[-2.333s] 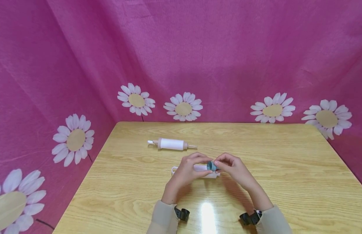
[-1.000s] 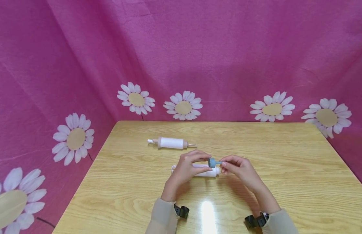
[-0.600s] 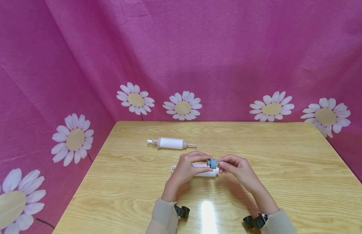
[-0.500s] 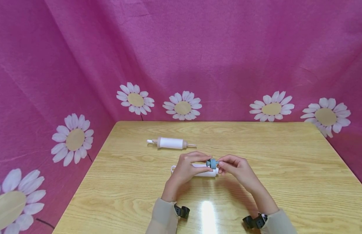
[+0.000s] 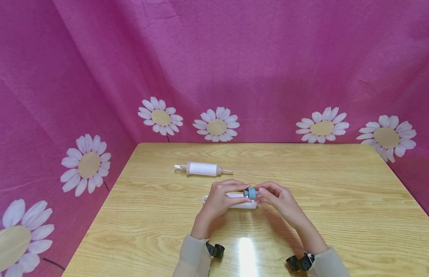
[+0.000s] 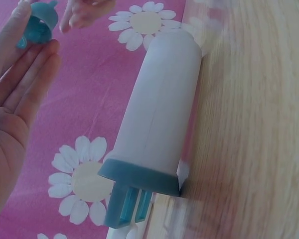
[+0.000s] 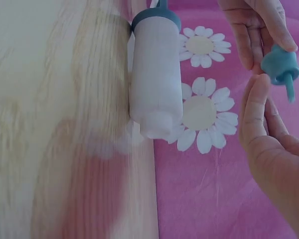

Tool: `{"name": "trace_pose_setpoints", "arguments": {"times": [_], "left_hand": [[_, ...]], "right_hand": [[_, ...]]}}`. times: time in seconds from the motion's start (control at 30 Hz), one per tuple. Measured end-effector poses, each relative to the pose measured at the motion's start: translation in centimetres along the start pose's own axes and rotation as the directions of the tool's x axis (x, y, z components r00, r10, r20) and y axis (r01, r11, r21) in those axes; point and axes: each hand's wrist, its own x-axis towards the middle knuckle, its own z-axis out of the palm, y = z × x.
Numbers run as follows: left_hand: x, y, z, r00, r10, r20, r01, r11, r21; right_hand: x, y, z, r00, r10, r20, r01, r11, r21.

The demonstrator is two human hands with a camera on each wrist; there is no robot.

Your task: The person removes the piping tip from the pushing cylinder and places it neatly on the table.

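My left hand pinches a small teal cap above the table; a thin stem sticks out of it, plain in the right wrist view. A smaller teal piece shows at the cap's open side. My right hand is at the stem end, fingers nearly straight, fingertips right by the cap; in the left wrist view a gap shows between them. Below the hands lies a white syringe-like tube; it has a teal collar with a slotted teal handle, and a narrower white end.
A second white tube with beige ends and a thin clear tip lies farther back on the wooden table. A magenta flowered cloth hangs behind and at the sides of the table.
Earlier the right fingers covered the teal cap, then drew back right to pinch its stem. Now they are closer to the cap again. The smaller teal piece has come into view at its left.
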Motion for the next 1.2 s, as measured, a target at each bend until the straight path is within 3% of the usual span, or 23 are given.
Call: {"name": "trace_pose_setpoints", "arguments": {"times": [0.2,0.47,0.83,1.2], "left_hand": [[-0.02,-0.06,0.16,1.0,0.021,0.006,-0.02,1.0,-0.009],[-0.17,-0.16,0.35,1.0,0.01,0.011,-0.01,0.999,-0.03],[-0.4,-0.22,0.07,0.997,-0.075,-0.018,0.073,0.993,-0.097],[-0.4,-0.06,0.14,0.993,-0.117,0.009,0.117,0.983,-0.144]], "right_hand": [[0.11,-0.11,0.57,0.999,-0.023,0.044,0.022,0.999,0.034],[-0.03,-0.4,0.73,0.998,-0.055,0.021,0.054,0.998,0.038],[-0.15,-0.6,0.63,1.0,-0.012,-0.003,0.012,1.0,0.023],[-0.16,-0.65,0.49,1.0,-0.029,-0.008,0.029,0.999,0.024]]}}
